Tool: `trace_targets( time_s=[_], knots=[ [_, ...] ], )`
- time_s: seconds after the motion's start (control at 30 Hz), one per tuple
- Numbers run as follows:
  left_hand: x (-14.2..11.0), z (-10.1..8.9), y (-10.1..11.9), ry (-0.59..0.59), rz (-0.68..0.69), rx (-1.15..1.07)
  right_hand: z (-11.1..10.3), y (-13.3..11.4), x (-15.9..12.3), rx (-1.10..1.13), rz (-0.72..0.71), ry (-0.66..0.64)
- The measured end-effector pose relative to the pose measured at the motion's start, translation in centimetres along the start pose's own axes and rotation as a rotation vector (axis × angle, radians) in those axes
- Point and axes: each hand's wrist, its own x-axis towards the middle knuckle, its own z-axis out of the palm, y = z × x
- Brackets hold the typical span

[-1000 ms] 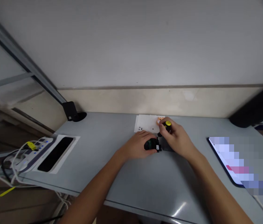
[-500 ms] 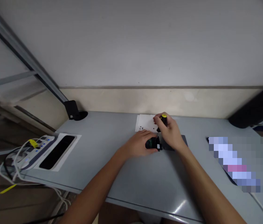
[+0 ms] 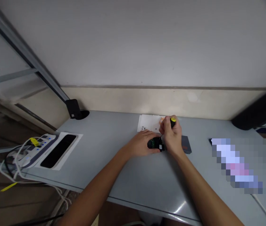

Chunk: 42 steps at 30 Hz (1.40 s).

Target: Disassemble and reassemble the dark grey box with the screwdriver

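My left hand (image 3: 142, 143) grips a small black device (image 3: 156, 143) with green circuitry showing, its thumb along the near side and fingers over the far side. A yellow-and-black screwdriver (image 3: 173, 121) is held in my closed right hand (image 3: 172, 135), tilted, its shaft pointing down-left at the device. Whether the tip sits in a screw cannot be made out. White paper (image 3: 149, 121) with several small dark screws (image 3: 143, 128) lies just beyond my hands. Partly behind my right wrist is a dark grey flat box or pad (image 3: 186, 145).
On the left are a power strip (image 3: 37, 150) with tangled cables and a black phone-like slab (image 3: 58, 151) on white paper. A black stand (image 3: 73, 110) is at the back left. On the right lie a pixelated device (image 3: 236, 166) and a black cylinder (image 3: 260, 110).
My right hand has turned and shifted slightly right, tilting the screwdriver's handle to the right. An orange-and-white spot now shows on the paper. My left hand stays on the device.
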Motion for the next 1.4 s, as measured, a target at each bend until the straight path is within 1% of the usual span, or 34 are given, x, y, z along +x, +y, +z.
trace_targets(
  time_s=[0.07,0.23,0.43,0.67,0.73,0.9,0.97,1.07,1.17,1.27,1.33,1.4],
  knots=[
    [0.0,0.1,-0.1,0.004,0.004,0.001,0.1,0.1,-0.1,-0.014,0.002,0.016],
    [0.0,0.2,-0.3,-0.001,-0.001,0.018,0.0,0.2,-0.3,-0.03,0.005,-0.009],
    [0.0,0.1,-0.3,0.006,0.021,0.012,-0.3,0.1,-0.3,-0.015,-0.016,0.021],
    [0.0,0.2,-0.5,0.004,0.022,0.021,-0.3,0.4,-0.7,-0.084,-0.055,0.024],
    [0.0,0.3,-0.5,0.01,0.03,0.023,-0.3,0.2,-0.7,-0.071,-0.055,0.005],
    [-0.1,0.3,-0.6,0.017,0.047,0.008,-0.5,-0.4,-0.6,-0.025,-0.013,-0.119],
    [-0.1,0.3,-0.6,0.017,0.047,0.002,-0.6,-0.5,-0.7,-0.027,-0.017,-0.136],
    [-0.1,0.3,-0.5,0.015,0.038,0.011,-0.6,-0.4,-0.8,-0.05,-0.03,-0.127],
    [-0.1,0.4,-0.6,0.021,0.019,0.03,-0.6,-0.5,-0.9,0.023,0.01,-0.19],
    [-0.1,0.5,-0.6,0.034,0.023,0.03,-0.7,-1.0,-0.7,0.121,0.108,-0.259],
    [-0.2,0.5,-0.6,0.047,0.037,0.022,-0.8,-1.3,-0.5,0.143,0.138,-0.237],
    [-0.2,0.4,-0.6,0.052,0.043,0.014,-1.0,-1.3,-0.3,0.153,0.117,-0.177]
  ],
)
